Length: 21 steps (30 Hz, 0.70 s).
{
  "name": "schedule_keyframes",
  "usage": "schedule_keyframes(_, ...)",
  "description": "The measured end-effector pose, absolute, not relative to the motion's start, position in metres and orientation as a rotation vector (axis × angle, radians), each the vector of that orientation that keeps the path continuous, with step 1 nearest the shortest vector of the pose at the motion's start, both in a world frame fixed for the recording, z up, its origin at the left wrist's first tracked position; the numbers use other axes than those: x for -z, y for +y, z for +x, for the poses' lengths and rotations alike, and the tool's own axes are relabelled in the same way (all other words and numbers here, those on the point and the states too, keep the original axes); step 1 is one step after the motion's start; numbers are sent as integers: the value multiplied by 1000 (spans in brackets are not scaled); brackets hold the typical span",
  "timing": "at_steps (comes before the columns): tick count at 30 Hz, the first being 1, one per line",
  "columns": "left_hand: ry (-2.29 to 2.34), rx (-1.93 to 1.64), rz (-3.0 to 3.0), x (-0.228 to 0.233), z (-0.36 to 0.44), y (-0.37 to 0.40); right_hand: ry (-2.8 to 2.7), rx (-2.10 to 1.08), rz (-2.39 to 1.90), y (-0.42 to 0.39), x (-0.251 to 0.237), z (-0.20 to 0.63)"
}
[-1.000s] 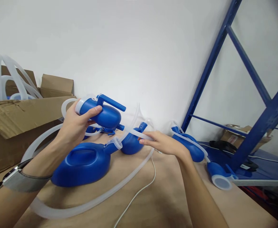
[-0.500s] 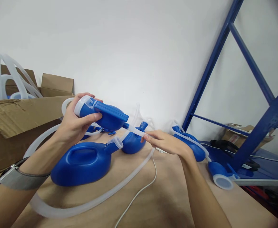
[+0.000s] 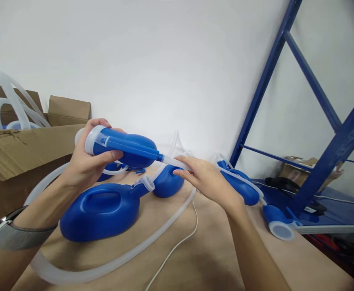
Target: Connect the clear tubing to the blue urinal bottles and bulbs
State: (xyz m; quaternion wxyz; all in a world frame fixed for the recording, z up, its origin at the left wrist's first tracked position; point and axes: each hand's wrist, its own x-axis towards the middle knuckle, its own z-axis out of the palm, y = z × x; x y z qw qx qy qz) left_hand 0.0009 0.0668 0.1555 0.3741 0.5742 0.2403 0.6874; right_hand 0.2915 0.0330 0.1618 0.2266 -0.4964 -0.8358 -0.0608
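My left hand (image 3: 96, 155) is closed around a blue plastic urinal head (image 3: 126, 147) with a translucent white rim, held above the table and pointing right. A translucent hose (image 3: 169, 160) is joined to its narrow spout. My right hand (image 3: 199, 176) grips that hose just past the spout, thumb and fingers pinched on it. Below my left hand lies a big blue bottle (image 3: 101, 210) with a moulded handle and a clear collar on its neck. Behind it stands another blue bottle (image 3: 168, 182), partly covered by my right hand.
At left, a cardboard box (image 3: 31, 151) holds several hoses. A long hose (image 3: 119, 262) loops over the table beside a thin white cable (image 3: 177, 240). Another blue bottle (image 3: 240, 186) and urinal head (image 3: 275, 220) lie right, near a blue metal rack (image 3: 263, 76).
The urinal head has turned about its length, so its flat strip faces me more, and shifted slightly left. My right hand has wrapped further over the hose.
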Motion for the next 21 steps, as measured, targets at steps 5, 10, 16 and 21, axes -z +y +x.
schedule_keyframes(5, 777, -1738, 1389, -153, 3, 72, -2291, 583, -1487, 35, -158, 290)
schedule_keyframes(10, 971, -1654, 1362, -154, 10, 69, -2324, 831, -1579, 39, -156, 285)
schedule_keyframes(16, 1077, -1640, 1379, -156, 12, 64, -2292, 954, -1499, 43, -149, 279)
schedule_keyframes(21, 1064, -1566, 1384, -158, 14, 63, -2322, 910, -1421, 45, -149, 284)
